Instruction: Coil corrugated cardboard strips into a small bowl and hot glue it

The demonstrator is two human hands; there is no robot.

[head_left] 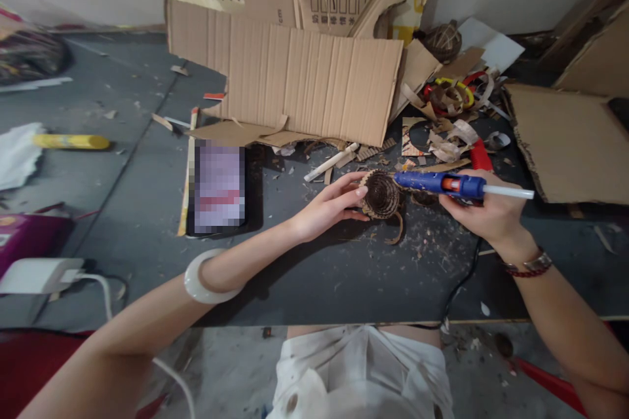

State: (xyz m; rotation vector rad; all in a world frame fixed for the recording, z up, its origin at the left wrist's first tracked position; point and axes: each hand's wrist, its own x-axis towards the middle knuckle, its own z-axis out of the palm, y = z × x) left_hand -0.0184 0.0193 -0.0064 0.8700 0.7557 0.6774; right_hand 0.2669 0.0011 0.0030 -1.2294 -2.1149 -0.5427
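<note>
The left hand [327,206] sits at about one o'clock from the chest, its fingers narrow, pinching a cardboard coil [381,195] from the left side. The coil is just above the middle of a dark table [344,281]. The right hand [486,213], at two o'clock, has its fingers wrapped closed around a blue glue gun [439,184], whose nose is just beside the coil. A white glue stick [508,192] pokes from the gun's back. A large cardboard sheet [289,75] lies at twelve o'clock, cardboard scraps [447,144] at one o'clock, and a blurred phone [219,186] at eleven o'clock.
</note>
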